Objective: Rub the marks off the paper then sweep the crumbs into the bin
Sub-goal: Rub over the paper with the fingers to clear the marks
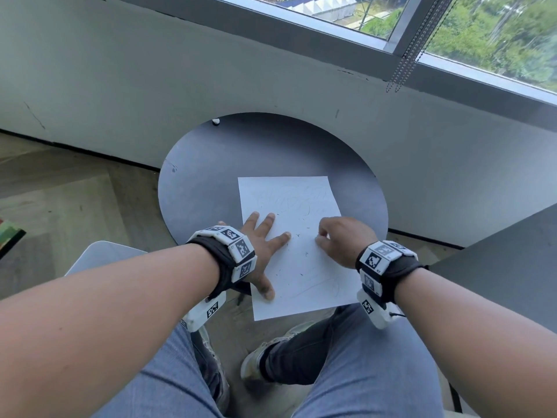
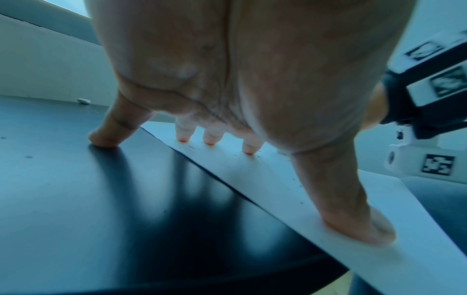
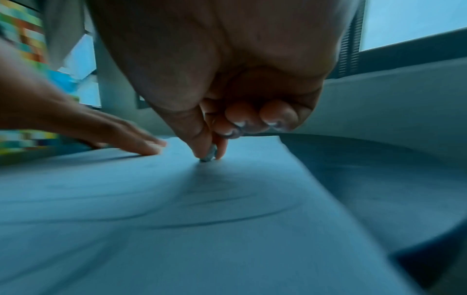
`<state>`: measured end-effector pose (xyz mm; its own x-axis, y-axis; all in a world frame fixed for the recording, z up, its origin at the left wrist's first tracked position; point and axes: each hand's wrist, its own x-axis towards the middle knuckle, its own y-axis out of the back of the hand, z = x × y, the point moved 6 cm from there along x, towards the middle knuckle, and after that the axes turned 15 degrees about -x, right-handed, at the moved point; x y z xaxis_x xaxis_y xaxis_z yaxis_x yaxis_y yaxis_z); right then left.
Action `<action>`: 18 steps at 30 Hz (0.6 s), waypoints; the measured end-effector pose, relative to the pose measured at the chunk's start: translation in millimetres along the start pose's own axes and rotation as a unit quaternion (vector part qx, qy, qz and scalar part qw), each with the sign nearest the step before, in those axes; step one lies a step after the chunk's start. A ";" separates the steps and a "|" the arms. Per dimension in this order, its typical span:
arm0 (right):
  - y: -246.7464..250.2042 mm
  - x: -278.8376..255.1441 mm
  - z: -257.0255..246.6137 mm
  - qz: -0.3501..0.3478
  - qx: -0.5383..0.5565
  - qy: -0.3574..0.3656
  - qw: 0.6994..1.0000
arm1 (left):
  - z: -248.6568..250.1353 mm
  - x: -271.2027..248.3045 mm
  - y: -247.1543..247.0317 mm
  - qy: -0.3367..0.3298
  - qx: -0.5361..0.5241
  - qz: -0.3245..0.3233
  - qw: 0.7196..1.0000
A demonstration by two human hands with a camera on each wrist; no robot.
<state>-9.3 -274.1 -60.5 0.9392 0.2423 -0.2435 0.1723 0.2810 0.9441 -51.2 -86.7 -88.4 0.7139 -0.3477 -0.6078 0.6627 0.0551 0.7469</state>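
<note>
A white sheet of paper [image 1: 301, 260] with faint pencil marks lies on the round black table [image 1: 211, 182], its near edge hanging over the rim. Dark eraser crumbs [image 1: 298, 236] are scattered across it. My left hand [image 1: 262, 245] is spread flat, fingers and thumb pressing the paper's left edge [image 2: 290, 189] down, little finger on the table. My right hand [image 1: 337, 236] pinches a small eraser [image 3: 209, 154] between thumb and forefinger, its tip touching the paper [image 3: 202, 219]. In the head view the eraser is hidden by the hand.
A small white object [image 1: 215, 121] lies at the table's far edge by the grey wall [image 1: 150, 70]. A window with bead chains [image 1: 407, 55] is above. A dark surface [image 1: 497, 267] stands at the right. My knees and shoes are below the table. No bin shows.
</note>
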 end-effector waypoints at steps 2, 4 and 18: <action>0.1 8.9 20.1 -0.007 -0.001 -0.046 0.999 | 0.2 -0.7 0.6 -0.001 0.000 0.000 1.000; 1.4 13.0 31.1 -0.011 -0.017 -0.069 0.997 | 0.2 -1.3 0.3 0.000 -0.002 -0.001 1.000; -8.5 -2.7 32.2 -0.028 0.005 -0.045 0.999 | -0.7 0.2 -0.4 -0.002 0.001 0.004 1.000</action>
<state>-3.8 -307.1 -60.7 0.9507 0.1426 -0.2754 0.2276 0.2823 0.9319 -51.2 -86.1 -89.0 0.7190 -0.3507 -0.6000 0.6558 0.0567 0.7528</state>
